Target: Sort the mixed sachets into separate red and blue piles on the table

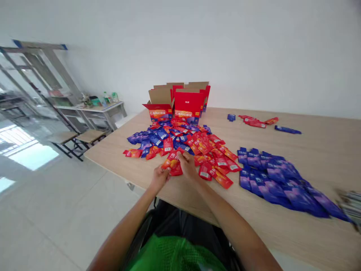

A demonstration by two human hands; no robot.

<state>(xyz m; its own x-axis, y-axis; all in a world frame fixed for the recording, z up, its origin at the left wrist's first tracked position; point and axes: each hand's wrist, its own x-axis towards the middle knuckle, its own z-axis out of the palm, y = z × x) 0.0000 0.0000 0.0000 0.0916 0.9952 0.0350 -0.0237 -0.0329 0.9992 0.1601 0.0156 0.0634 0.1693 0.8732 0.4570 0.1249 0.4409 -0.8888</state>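
Observation:
Between my two hands is a red pouch (172,161) with orange fruit print, tilted above the table's front edge. My left hand (160,176) pinches its lower left corner. At its upper right, my right hand (186,163) has fingers closed on the pouch; another red pouch just under it may be held as well, I cannot tell. A mixed heap of red pouches (201,143) and blue pouches (155,139) lies just beyond my hands. To the right, blue pouches (278,180) are laid out in overlapping rows.
Open red cartons (187,101) stand behind the heap. A few red pouches (254,121) and a blue pouch (287,130) lie at the table's back. A blurred object (351,203) is at the right edge. Stools (90,136) and a side table (98,108) stand left of the wooden table (318,146).

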